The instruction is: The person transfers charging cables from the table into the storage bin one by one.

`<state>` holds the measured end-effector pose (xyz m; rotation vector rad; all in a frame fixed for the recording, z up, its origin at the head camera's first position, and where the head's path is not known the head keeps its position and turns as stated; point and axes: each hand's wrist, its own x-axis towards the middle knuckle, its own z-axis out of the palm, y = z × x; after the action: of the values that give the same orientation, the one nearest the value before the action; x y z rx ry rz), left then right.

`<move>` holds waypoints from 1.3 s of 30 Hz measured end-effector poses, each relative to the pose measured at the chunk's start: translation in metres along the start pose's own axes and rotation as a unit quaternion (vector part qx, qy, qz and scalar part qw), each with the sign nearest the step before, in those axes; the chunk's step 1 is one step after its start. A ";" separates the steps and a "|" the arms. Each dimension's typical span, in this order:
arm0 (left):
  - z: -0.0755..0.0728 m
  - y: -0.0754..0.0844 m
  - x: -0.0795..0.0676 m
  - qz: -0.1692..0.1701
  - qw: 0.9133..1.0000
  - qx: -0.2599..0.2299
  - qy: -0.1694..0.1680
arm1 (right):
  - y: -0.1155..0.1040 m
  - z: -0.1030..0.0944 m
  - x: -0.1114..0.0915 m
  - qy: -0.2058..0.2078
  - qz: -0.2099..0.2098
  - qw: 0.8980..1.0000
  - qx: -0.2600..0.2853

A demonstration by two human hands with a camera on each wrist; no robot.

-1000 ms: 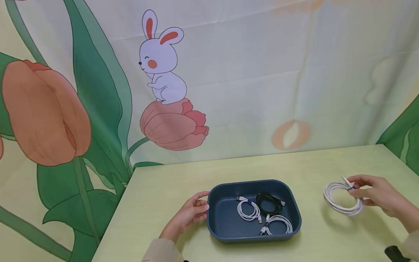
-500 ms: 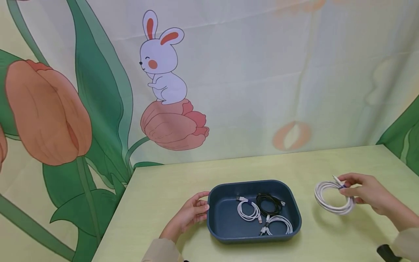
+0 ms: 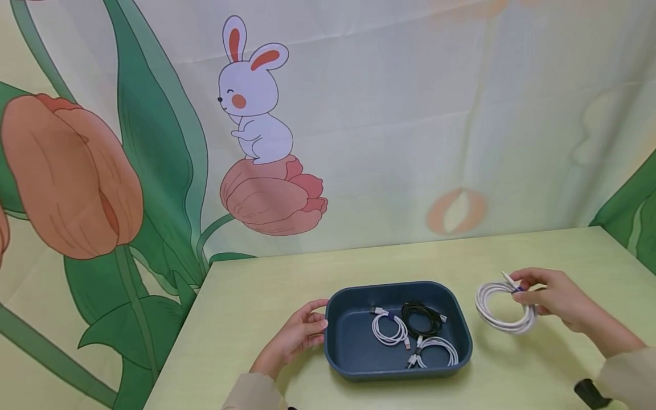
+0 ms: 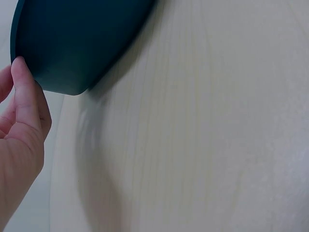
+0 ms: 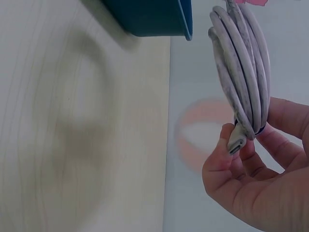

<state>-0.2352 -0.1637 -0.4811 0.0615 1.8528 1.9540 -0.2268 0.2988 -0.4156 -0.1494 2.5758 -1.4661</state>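
Note:
My right hand [image 3: 556,297] pinches a coiled white USB-C cable [image 3: 504,326] at its dark blue tie, holding it above the table just right of the blue bin [image 3: 353,374]. In the right wrist view, the coil's loops [image 5: 241,67] hang edge-on, and a connector [image 5: 236,140] points toward the camera by the thumb. My left hand [image 3: 297,336] rests against the bin's left end, fingertips at the rim. The left wrist view has its thumb [image 4: 25,92] on the bin's outer wall [image 4: 63,67]. Inside the bin lie two coiled white cables [image 3: 389,340] and a coiled black cable [image 3: 405,322].
The pale wood table [image 3: 266,279] runs back to a hanging cloth [image 3: 384,142] printed with a rabbit and tulips. Three coils sit in the bin's middle and right part, and its left part shows bare floor. A dark strap [image 3: 589,393] shows at my right sleeve.
My right hand has moved left with the coiled white cable, bringing it nearer the bin's right side. The left hand, the bin and the cables in it have stayed in place.

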 end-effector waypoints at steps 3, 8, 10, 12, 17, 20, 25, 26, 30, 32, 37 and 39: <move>0.000 0.000 0.001 0.000 1.000 0.000 0.000 | -0.004 0.004 0.001 -0.004 -0.006 1.000 0.005; -0.001 -0.001 0.002 0.002 1.000 -0.008 -0.005 | -0.010 0.011 0.004 -0.012 -0.007 1.000 0.010; -0.001 -0.002 0.002 0.004 1.000 -0.008 -0.008 | -0.013 0.014 0.005 -0.014 -0.005 1.000 0.010; -0.002 -0.002 0.002 0.005 1.000 -0.006 -0.007 | -0.015 0.016 0.006 -0.017 -0.006 1.000 0.012; -0.002 -0.002 0.003 0.005 1.000 0.000 -0.004 | -0.020 0.023 0.009 -0.021 -0.010 1.000 0.013; -0.002 -0.003 0.004 0.006 1.000 0.002 -0.004 | -0.023 0.027 0.011 -0.021 -0.010 1.000 0.008; -0.003 -0.003 0.004 0.007 1.000 0.003 -0.004 | -0.026 0.034 0.014 -0.026 -0.014 1.000 0.009; -0.003 -0.003 0.004 0.008 1.000 0.003 -0.005 | -0.027 0.035 0.014 -0.028 -0.015 0.999 0.013; -0.002 -0.004 0.004 0.007 1.000 0.001 -0.003 | -0.029 0.040 0.016 -0.035 -0.026 0.999 0.029; -0.002 -0.004 0.004 0.007 1.000 0.000 -0.003 | -0.031 0.042 0.016 -0.038 -0.031 0.998 0.037; -0.002 -0.005 0.003 0.007 1.000 0.001 -0.001 | -0.035 0.049 0.018 -0.039 -0.037 0.998 0.039; -0.001 -0.005 0.003 0.006 1.000 0.000 0.000 | -0.036 0.051 0.019 -0.040 -0.037 0.998 0.036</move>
<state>-0.2370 -0.1640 -0.4867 0.0721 1.8565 1.9625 -0.2348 0.2339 -0.4121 -0.2899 2.4747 -1.5438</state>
